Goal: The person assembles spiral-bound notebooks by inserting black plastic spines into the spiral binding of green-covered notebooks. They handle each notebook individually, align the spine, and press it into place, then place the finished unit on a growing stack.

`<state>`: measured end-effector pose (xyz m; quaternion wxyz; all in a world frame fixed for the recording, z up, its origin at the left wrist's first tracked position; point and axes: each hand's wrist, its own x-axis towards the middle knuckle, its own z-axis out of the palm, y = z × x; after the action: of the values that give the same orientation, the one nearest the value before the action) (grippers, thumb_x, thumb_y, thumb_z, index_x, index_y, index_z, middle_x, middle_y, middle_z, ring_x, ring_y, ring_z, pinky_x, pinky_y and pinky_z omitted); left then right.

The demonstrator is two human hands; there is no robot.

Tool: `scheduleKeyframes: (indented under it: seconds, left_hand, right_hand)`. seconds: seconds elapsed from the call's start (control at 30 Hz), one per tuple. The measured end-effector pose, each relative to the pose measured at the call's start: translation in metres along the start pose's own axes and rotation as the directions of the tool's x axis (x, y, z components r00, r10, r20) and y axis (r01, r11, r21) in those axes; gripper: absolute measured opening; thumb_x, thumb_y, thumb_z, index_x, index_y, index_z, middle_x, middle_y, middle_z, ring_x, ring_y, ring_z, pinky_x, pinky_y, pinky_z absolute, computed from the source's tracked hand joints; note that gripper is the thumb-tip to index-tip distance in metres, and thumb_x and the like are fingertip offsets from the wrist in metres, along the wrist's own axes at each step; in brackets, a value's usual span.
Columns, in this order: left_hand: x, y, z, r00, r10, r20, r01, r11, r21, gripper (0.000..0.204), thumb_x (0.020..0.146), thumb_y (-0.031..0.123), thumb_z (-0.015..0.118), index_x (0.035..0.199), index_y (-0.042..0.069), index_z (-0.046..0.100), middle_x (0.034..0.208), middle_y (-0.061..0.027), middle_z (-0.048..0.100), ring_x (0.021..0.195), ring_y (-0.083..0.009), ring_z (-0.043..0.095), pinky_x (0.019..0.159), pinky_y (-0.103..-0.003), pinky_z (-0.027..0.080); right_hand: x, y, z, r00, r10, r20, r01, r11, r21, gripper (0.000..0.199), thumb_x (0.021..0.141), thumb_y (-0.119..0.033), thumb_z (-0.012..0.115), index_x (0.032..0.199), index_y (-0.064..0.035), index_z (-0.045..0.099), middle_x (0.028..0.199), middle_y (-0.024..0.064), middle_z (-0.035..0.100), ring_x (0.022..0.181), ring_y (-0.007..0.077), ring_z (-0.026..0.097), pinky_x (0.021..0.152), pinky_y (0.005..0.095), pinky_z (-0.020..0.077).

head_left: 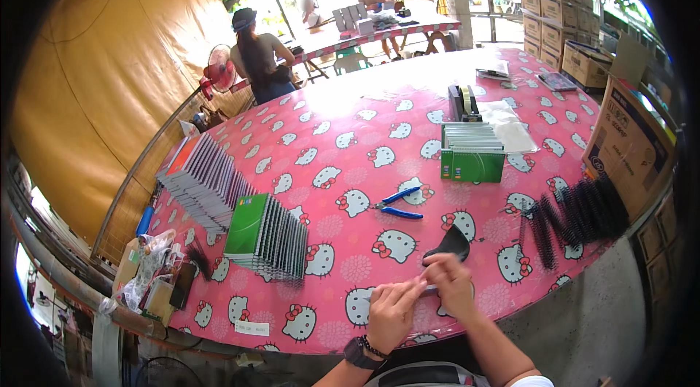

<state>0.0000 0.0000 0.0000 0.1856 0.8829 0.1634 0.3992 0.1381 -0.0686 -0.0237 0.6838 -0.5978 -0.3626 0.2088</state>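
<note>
Lying near the edge of the pink table (339,230), a thin pale-edged item (430,290) is held by the left hand (394,307); the right hand (448,285) is bunched narrowly, its grip hidden. By uneven pressure, the item could be bent.

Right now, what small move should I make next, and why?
Perhaps nudge the black piece slightly forward with your right hand: it appears right up against that hand, and with your left hand close beside, it could crowd your work.
</note>
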Motion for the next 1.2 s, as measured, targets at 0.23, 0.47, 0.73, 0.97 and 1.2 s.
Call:
scheduleKeyframes:
  seconds: [0.23, 0.47, 0.73, 0.97, 1.2]
  left_hand:
    - [-0.002, -0.008, 0.000, 0.995, 0.098, 0.036, -0.098, 0.995, 0.011, 0.033, 0.074, 0.001, 0.065, 0.104, 0.013, 0.070, 0.095, 0.0003, 0.067, 0.085, -0.0169, 0.062, 0.078, -0.031, 0.041]
    - [0.000, -0.012, -0.002, 0.990, 0.138, 0.039, -0.138, 0.990, 0.001, 0.032, 0.075, 0.006, 0.068, 0.106, 0.016, 0.070, 0.099, 0.0013, 0.066, 0.088, -0.0164, 0.061, 0.078, -0.031, 0.040]
    - [0.010, -0.013, -0.006, 0.993, 0.117, 0.036, -0.119, 0.992, 0.054, 0.032, 0.074, 0.007, 0.071, 0.103, 0.019, 0.072, 0.090, 0.0034, 0.066, 0.084, -0.0151, 0.059, 0.076, -0.030, 0.039]
    - [0.005, -0.017, -0.004, 0.993, 0.110, 0.043, -0.110, 0.994, 0.014, 0.029, 0.072, 0.015, 0.075, 0.100, 0.019, 0.072, 0.087, 0.0047, 0.065, 0.080, -0.0144, 0.057, 0.073, -0.030, 0.038]
    - [0.018, -0.009, -0.006, 0.987, 0.082, 0.140, -0.090, 0.995, 0.052, 0.022, 0.072, 0.020, 0.076, 0.094, 0.017, 0.071, 0.084, 0.0037, 0.064, 0.079, -0.0153, 0.056, 0.074, -0.032, 0.036]
  right_hand:
    - [0.044, 0.014, -0.154, 0.936, -0.232, -0.265, -0.152, 0.414, -0.898, 0.018, 0.082, -0.014, 0.068, 0.094, -0.0028, 0.061, 0.091, 0.0124, 0.057, 0.082, 0.0316, 0.060, 0.072, 0.0394, 0.0490]
    - [0.052, 0.025, -0.171, 0.930, -0.142, -0.340, -0.229, 0.501, -0.835, 0.030, 0.075, -0.001, 0.066, 0.104, -0.0021, 0.057, 0.098, 0.0149, 0.056, 0.086, 0.0336, 0.061, 0.076, 0.0422, 0.0496]
    - [0.061, 0.000, -0.185, 0.917, -0.183, -0.354, -0.153, 0.657, -0.738, 0.044, 0.081, 0.001, 0.054, 0.125, -0.0026, 0.050, 0.090, 0.0169, 0.060, 0.080, 0.0284, 0.059, 0.073, 0.0379, 0.0478]
    - [0.020, -0.054, -0.099, 0.972, 0.050, 0.228, 0.046, 0.917, -0.395, 0.042, 0.088, 0.001, 0.049, 0.130, -0.0074, 0.051, 0.100, 0.0157, 0.057, 0.083, 0.0203, 0.058, 0.078, 0.0327, 0.0486]
    - [0.004, -0.048, -0.058, 0.835, -0.084, 0.544, 0.291, 0.906, -0.307, 0.039, 0.085, 0.003, 0.053, 0.123, -0.0079, 0.054, 0.103, 0.0139, 0.057, 0.088, 0.0269, 0.061, 0.077, 0.0352, 0.0500]
